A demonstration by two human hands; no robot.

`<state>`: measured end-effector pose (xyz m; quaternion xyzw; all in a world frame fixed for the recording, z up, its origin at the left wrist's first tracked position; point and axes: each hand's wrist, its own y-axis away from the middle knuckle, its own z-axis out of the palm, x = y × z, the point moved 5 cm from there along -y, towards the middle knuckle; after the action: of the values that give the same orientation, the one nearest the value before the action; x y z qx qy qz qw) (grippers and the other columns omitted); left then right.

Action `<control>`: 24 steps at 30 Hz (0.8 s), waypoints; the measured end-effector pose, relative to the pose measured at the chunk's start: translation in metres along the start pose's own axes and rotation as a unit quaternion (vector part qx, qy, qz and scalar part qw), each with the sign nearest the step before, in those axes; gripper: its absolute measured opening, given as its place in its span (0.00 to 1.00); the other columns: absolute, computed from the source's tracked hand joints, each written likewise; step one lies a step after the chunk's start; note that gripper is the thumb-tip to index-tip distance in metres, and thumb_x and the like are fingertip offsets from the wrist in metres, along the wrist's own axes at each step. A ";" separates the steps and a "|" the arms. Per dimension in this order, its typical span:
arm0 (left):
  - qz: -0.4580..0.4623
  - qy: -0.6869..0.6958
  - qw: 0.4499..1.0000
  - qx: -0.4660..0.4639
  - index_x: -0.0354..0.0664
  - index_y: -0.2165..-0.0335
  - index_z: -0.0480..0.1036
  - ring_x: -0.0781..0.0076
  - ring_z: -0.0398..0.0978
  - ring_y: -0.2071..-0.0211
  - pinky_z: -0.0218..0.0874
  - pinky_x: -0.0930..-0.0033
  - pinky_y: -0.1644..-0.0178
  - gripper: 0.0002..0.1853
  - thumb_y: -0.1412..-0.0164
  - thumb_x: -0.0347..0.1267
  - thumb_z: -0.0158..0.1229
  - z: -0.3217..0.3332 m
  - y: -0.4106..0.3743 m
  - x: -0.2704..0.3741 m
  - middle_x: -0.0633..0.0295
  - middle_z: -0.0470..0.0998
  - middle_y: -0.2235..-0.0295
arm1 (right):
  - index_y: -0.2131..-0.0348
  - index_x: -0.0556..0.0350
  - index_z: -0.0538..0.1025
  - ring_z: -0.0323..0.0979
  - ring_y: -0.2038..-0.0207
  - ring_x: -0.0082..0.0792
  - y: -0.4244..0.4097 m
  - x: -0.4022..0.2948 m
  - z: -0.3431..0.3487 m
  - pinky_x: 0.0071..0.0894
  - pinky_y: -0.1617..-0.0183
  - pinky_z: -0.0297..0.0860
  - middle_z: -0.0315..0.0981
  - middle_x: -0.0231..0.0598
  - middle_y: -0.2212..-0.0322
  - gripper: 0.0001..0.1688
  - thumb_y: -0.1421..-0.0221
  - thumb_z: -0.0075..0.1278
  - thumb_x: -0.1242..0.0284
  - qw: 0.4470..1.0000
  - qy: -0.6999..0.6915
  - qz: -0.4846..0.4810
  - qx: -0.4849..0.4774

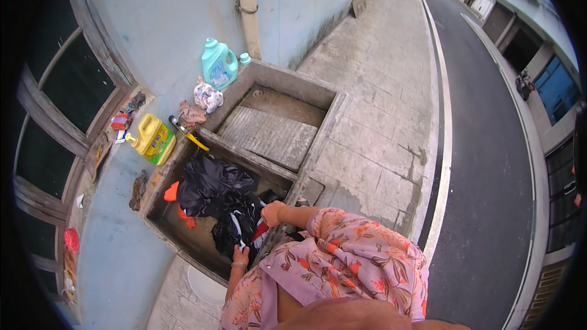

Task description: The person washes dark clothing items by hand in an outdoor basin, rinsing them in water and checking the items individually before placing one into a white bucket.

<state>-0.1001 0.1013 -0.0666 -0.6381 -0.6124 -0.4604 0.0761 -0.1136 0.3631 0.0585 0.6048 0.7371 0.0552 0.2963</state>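
Observation:
Dark wet clothes (215, 188) lie heaped in the near basin of a concrete double sink (183, 256). My left hand (240, 255) grips a piece of black cloth with a white strip (237, 227) at the heap's lower edge. To its upper right, my right hand (273, 213) is closed on dark fabric beside the sink's near rim, next to a red and white piece (260, 233). Orange cloth (172, 191) shows from under the heap at the left. A ribbed washboard slab (270, 137) slopes in the far basin.
Along the wall side stand a yellow detergent jug (155, 140), a tap with a yellow spout (196, 141), a crumpled brown rag (191, 113), a crumpled plastic bag (208, 96) and a turquoise bottle (219, 66). A white bucket (206, 286) is below the sink. A road runs at right.

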 end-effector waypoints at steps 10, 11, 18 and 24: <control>-0.038 -0.021 0.999 -0.012 0.35 0.52 0.61 0.49 0.69 0.54 0.59 0.61 0.50 0.29 0.50 0.39 0.59 0.004 -0.008 -0.010 0.42 0.71 0.58 | 0.70 0.52 0.78 0.73 0.61 0.44 -0.001 0.002 0.003 0.42 0.58 0.68 0.75 0.46 0.67 0.16 0.59 0.46 0.65 1.000 -0.007 -0.008 0.003; -0.049 -0.017 0.999 -0.012 0.35 0.52 0.61 0.49 0.69 0.54 0.59 0.61 0.50 0.29 0.50 0.39 0.58 0.005 -0.011 -0.010 0.41 0.71 0.58 | 0.70 0.52 0.78 0.73 0.61 0.44 -0.001 0.002 -0.001 0.42 0.58 0.68 0.75 0.46 0.67 0.16 0.59 0.46 0.64 1.000 -0.010 -0.010 0.002; -0.039 0.029 0.998 -0.034 0.33 0.54 0.61 0.52 0.71 0.59 0.60 0.62 0.53 0.28 0.50 0.38 0.58 0.010 -0.019 -0.028 0.44 0.73 0.62 | 0.69 0.53 0.78 0.73 0.61 0.45 -0.001 0.000 0.001 0.42 0.59 0.69 0.75 0.47 0.67 0.17 0.56 0.45 0.64 1.000 -0.001 -0.008 -0.003; -0.055 0.011 0.998 -0.040 0.32 0.54 0.62 0.53 0.71 0.59 0.59 0.62 0.53 0.28 0.50 0.37 0.59 0.014 -0.025 -0.035 0.45 0.73 0.61 | 0.68 0.53 0.78 0.73 0.61 0.45 0.000 0.002 0.000 0.42 0.59 0.68 0.75 0.47 0.67 0.17 0.56 0.45 0.64 1.000 -0.009 0.000 -0.024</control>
<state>-0.1080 0.0918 -0.1102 -0.6009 -0.6269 -0.4948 0.0320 -0.1134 0.3651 0.0576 0.5984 0.7329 0.0675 0.3167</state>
